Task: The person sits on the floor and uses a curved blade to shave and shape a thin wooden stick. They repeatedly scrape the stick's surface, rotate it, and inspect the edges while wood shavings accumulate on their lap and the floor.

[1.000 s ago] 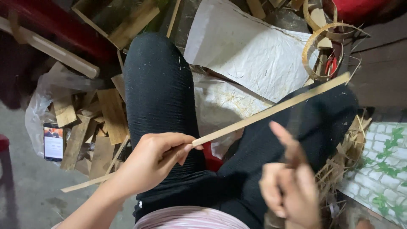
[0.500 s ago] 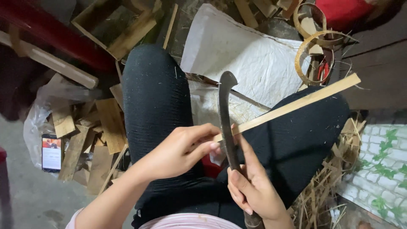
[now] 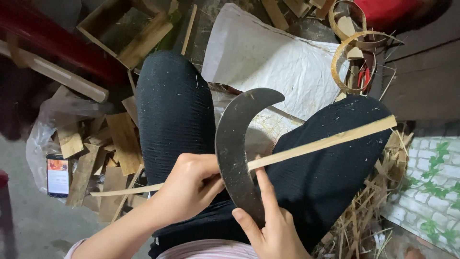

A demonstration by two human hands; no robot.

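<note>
Now turned broadside, the curved dark steel blade [image 3: 235,153] in the right hand [image 3: 270,230] crosses the thin, springy pale bamboo strip [image 3: 326,142], best held where the left hand [image 3: 189,187] pinches it beside the blade.

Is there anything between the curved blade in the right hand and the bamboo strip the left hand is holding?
Nothing visible does. The curved blade in the right hand already lies across the bamboo strip, just beside the left hand that pinches the strip over the lap. The right forefinger rests along the blade.
</note>
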